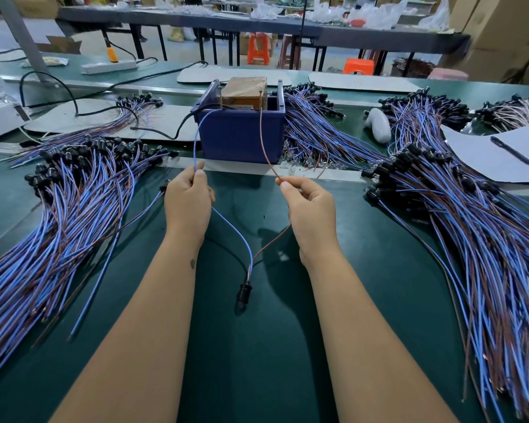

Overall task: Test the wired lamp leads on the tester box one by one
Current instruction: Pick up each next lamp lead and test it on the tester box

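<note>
The blue tester box (242, 135) stands on the green table ahead of me, with a brown block (245, 91) inside it. My left hand (187, 203) pinches a blue wire (197, 138) that arcs up to the box's left side. My right hand (310, 209) pinches a brown wire (264, 141) that rises to a post on the box's right side. Both wires run down from my hands and join at a black lamp socket (244, 294) hanging between my forearms.
Large fans of blue-and-brown wired leads with black sockets lie at the left (74, 209), at the right (471, 239) and behind the box (312, 129). A pen on white card (512, 151), a white handheld tool (379, 125) and a black power cable (153, 131) lie further back.
</note>
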`<move>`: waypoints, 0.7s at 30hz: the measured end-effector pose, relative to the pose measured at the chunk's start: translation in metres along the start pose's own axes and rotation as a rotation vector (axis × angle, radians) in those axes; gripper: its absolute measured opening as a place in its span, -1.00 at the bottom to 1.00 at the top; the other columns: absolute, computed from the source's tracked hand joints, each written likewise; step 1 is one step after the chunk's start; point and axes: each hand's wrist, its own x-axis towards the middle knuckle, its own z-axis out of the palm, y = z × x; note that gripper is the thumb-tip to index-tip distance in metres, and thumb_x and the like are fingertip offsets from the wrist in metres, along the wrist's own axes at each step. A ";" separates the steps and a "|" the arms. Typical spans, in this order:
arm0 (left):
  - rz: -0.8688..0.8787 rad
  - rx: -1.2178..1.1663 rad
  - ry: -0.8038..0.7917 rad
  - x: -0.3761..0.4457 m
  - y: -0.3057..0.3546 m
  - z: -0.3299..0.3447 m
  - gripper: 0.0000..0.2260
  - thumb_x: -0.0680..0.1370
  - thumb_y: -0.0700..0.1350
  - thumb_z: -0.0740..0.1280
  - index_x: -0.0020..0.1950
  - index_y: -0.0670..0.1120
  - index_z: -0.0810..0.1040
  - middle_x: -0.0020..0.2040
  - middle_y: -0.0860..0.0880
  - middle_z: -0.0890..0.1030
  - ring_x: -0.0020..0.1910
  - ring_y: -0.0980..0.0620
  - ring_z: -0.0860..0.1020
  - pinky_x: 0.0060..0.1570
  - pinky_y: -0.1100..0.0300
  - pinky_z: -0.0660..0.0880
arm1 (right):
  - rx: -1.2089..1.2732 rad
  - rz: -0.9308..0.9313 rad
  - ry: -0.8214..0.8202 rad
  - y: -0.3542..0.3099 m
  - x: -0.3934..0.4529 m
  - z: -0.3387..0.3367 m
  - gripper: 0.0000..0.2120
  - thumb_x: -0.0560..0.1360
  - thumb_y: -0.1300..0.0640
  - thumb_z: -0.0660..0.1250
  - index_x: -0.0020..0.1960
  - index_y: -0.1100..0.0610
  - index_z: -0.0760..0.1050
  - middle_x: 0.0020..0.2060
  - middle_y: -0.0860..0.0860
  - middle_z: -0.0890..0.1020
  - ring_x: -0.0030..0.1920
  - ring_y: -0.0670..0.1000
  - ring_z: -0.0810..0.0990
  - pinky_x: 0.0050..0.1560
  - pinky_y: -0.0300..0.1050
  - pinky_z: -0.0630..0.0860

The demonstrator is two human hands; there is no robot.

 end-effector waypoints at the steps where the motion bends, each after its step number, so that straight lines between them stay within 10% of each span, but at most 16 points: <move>1: -0.001 -0.004 -0.008 0.000 0.000 0.000 -0.75 0.66 -0.11 0.12 0.17 0.14 0.53 -0.48 0.06 0.39 -0.54 0.21 0.29 -0.51 0.37 0.27 | -0.001 0.000 -0.001 0.000 0.000 0.000 -0.84 0.58 0.19 0.29 -0.02 0.07 0.65 -0.33 0.07 0.35 -0.45 -0.11 0.24 -0.37 -0.26 0.28; 21: 0.007 -0.075 -0.119 -0.007 0.006 0.000 -0.71 0.59 -0.13 0.18 0.08 0.12 0.67 -0.51 0.05 0.26 -0.52 0.13 0.21 -0.53 0.35 0.20 | -0.011 0.009 0.002 -0.001 -0.001 0.000 -0.85 0.56 0.21 0.29 -0.04 0.09 0.65 -0.41 -0.02 0.35 -0.45 -0.09 0.25 -0.35 -0.22 0.29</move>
